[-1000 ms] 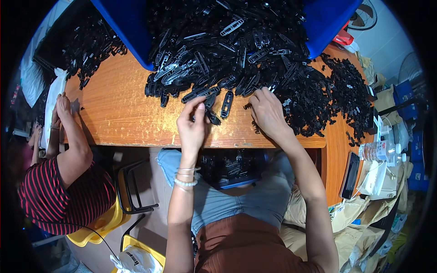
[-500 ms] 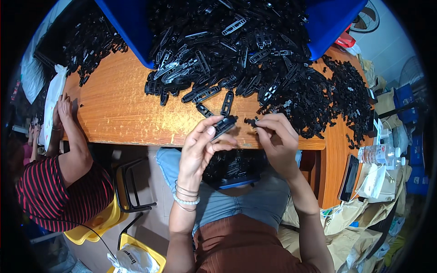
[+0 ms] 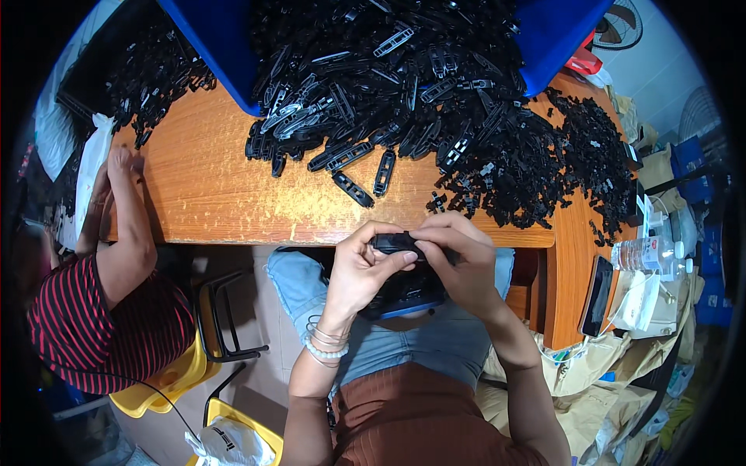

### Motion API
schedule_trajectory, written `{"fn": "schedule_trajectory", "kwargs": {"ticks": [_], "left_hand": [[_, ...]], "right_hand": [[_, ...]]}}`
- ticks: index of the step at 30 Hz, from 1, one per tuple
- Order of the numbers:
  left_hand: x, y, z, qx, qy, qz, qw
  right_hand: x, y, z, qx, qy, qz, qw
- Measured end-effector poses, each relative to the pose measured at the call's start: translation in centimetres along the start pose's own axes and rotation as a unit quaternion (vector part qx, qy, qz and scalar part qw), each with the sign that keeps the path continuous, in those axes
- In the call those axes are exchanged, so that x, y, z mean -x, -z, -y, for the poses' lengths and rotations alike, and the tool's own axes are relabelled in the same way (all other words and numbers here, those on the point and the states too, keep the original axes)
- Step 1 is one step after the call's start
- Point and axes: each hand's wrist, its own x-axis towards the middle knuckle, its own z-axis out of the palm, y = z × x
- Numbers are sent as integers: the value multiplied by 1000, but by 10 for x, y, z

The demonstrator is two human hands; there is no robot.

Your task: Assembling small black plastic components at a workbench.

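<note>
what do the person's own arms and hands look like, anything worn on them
Both forearms are bare, with no sleeves or gloves. The left hand has a stack of thin bangles and a pale beaded bracelet at its wrist. The right hand and its wrist wear nothing visible.

I saw my left hand (image 3: pixel 359 268) and right hand (image 3: pixel 458 260) meeting just in front of the table (image 3: pixel 225 194), above my lap, with a plastic clip (image 3: pixel 396 242) between them. A tray (image 3: pixel 408 295) lay on my lap beneath them. Behind, a heap of clips (image 3: pixel 404 85) covered the table. A co-worker (image 3: pixel 116 256) sat to my left, a bottle (image 3: pixel 645 252) to my right.
</note>
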Motion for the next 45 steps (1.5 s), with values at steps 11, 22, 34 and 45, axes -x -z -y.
{"fn": "schedule_trajectory", "kwargs": {"ticks": [11,22,34,45], "left_hand": [[3,-5,1,-15,-19,-16,1000],[13,1,23,-126,-30,18,991],[-59,41,3,-626,-199,-144,740],[-28,29,6,-349,-183,-174,903]], "right_hand": [[8,9,-10,143,91,44,985],[51,0,-33,-223,-303,57,925],[-17,19,-57,347,70,-23,935],[-17,20,-71,303,95,-73,946]]}}
